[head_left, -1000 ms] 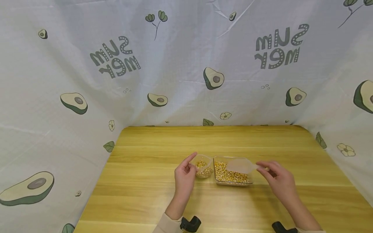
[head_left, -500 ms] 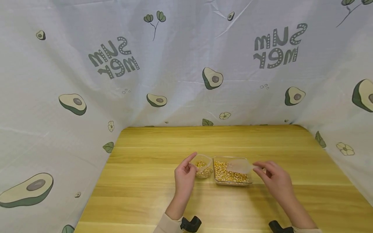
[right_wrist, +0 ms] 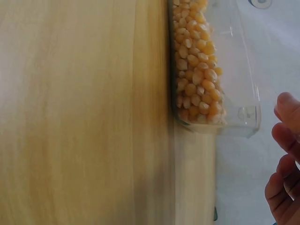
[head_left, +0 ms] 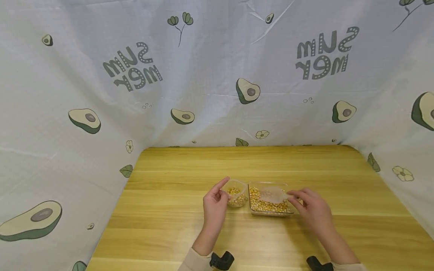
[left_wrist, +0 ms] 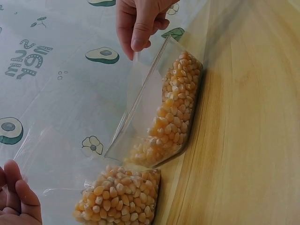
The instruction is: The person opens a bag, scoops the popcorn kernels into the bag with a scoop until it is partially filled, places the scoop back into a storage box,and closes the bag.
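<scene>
A translucent white scoop [head_left: 272, 195] lies low over the corn kernels [head_left: 259, 205] in a rectangular glass container [head_left: 268, 183]. My right hand [head_left: 315, 211] pinches the scoop's handle between thumb and fingers, at the container's right rim. In the left wrist view the scoop [left_wrist: 144, 101] slants down inside the glass, its far end hidden by kernels. To the left stands a clear plastic cup [head_left: 237, 202], partly filled with kernels. My left hand [head_left: 216, 207] holds this cup at its left side, index finger along the rim and thumb near the front.
Cup and container stand side by side on a wooden table [head_left: 162, 210]. Behind the table and along both sides hangs a white curtain [head_left: 210, 75] printed with avocados. Each wrist wears a black mount [head_left: 222, 260].
My right hand has moved left with the scoop, which has slid further left and deeper over the kernels. The left hand and the cup have stayed in place.
</scene>
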`<act>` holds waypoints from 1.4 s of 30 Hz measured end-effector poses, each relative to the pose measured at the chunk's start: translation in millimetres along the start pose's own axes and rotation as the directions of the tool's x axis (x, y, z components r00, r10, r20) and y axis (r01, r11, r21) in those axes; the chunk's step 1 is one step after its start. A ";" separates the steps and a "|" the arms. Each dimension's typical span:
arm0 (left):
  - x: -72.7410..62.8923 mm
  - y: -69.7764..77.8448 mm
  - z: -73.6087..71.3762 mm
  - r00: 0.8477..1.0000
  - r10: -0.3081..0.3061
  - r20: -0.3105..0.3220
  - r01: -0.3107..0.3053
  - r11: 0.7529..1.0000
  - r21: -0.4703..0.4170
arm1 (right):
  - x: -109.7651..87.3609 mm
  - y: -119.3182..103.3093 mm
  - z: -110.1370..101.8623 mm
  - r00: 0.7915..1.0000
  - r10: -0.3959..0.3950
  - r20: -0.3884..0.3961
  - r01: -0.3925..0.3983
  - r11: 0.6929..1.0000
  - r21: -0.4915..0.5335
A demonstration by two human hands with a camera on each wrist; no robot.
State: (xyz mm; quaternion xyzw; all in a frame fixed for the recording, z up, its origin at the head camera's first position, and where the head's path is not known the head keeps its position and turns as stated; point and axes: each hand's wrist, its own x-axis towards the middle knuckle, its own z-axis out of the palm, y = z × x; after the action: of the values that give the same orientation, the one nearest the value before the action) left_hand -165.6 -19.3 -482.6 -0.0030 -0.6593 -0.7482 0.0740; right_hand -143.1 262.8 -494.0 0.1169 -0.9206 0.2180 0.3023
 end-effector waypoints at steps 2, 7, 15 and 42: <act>-0.3 0.1 -0.1 1.000 0.004 -0.002 -0.004 1.000 0.007 | -1.0 -0.1 2.1 1.000 0.016 0.016 -0.016 1.000 0.004; -0.9 -0.5 -0.6 1.000 0.007 0.005 -0.007 1.000 0.015 | -3.1 0.6 7.6 0.996 0.061 0.069 -0.061 0.998 -0.002; 0.3 -1.8 -0.5 1.000 0.008 0.008 -0.008 1.000 0.023 | 0.4 -3.0 10.0 0.980 0.146 0.138 -0.145 0.989 -0.019; 1.1 -1.6 -0.4 1.000 -0.003 0.008 0.003 1.000 0.004 | -5.6 1.5 14.0 0.922 0.352 0.165 -0.382 0.898 0.219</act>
State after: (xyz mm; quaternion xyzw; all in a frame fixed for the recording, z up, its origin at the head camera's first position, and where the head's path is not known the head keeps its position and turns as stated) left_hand -166.9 -19.7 -484.1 -0.0050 -0.6611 -0.7470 0.0701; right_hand -146.3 258.0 -508.1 -0.0091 -0.9082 0.3765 0.1826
